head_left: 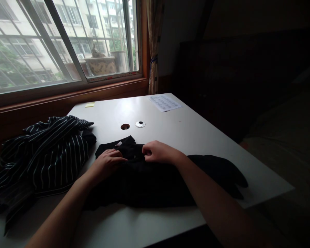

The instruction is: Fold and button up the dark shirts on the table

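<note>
A black collared shirt (144, 186) lies spread across the white table in front of me, its collar at the upper left with a small white label inside. Just below that collar, my left hand (109, 159) rests on the cloth, fingers stretched out over it toward the right. My right hand (157, 151) is closed in a pinch on the upper edge of the shirt, to the right of the collar. The fingertips of the right hand are partly hidden by the curled fingers. A dark sleeve extends to the right beneath my right forearm.
To the left is a heap of black-and-white striped cloth (62, 162). Printed paper (165, 102) and a yellow sticky note (90, 104) lie at the far side of the table (191, 134). A cable hole (125, 126) and its round cover (140, 124) sit mid-table. Beyond is a barred window (67, 41).
</note>
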Motion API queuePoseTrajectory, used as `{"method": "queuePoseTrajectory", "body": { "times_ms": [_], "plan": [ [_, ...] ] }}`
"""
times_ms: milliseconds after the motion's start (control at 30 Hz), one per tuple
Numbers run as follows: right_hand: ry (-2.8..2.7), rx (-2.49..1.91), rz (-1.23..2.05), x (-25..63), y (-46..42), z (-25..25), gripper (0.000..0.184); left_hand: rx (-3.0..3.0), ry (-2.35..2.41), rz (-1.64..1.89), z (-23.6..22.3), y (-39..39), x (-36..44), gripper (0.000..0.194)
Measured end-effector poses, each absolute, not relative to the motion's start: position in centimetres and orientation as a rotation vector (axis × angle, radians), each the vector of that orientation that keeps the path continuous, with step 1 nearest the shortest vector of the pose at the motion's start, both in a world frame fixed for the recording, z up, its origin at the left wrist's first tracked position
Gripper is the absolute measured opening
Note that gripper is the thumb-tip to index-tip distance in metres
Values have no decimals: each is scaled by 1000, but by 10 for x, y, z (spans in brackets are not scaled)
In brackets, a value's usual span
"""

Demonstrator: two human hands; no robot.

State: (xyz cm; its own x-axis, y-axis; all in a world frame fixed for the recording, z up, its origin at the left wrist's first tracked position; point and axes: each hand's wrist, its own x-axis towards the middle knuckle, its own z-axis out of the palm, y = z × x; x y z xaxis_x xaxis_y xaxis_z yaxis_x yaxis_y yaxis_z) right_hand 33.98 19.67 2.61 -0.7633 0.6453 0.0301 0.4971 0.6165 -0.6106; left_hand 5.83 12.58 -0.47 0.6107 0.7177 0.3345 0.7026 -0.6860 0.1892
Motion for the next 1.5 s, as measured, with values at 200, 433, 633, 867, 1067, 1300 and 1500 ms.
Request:
{"method": "queuePoseTrajectory", "body": {
  "times_ms": [200, 433, 633, 867, 1067, 1300, 1500],
  "plan": [
    [-2252, -1004, 718, 351, 210, 31, 6, 2793, 1297, 623, -5, 126, 54, 26],
    [-1534, -1195, 407, 369, 226, 30, 21, 2800, 1255, 647, -4, 124, 53, 26],
    [-1200, -1262, 260, 388, 244, 25, 25, 2800, 1245, 636, -4, 123, 53, 26],
    [-1393, -1202, 407, 380, 251, 9, 19, 2852, 1268, 639, -4, 123, 54, 29],
    [-1806, -1066, 309, 365, 223, 31, 23, 2893, 1361, 699, 0, 119, 57, 28],
    [-2675, -869, 775, 347, 190, 39, 45, 2297, 1868, 1286, 15, 109, 67, 20],
    [-2543, -1099, 562, 340, 192, 30, 11, 1153, 1810, 2022, 20, 110, 57, 25]
  ]
}}
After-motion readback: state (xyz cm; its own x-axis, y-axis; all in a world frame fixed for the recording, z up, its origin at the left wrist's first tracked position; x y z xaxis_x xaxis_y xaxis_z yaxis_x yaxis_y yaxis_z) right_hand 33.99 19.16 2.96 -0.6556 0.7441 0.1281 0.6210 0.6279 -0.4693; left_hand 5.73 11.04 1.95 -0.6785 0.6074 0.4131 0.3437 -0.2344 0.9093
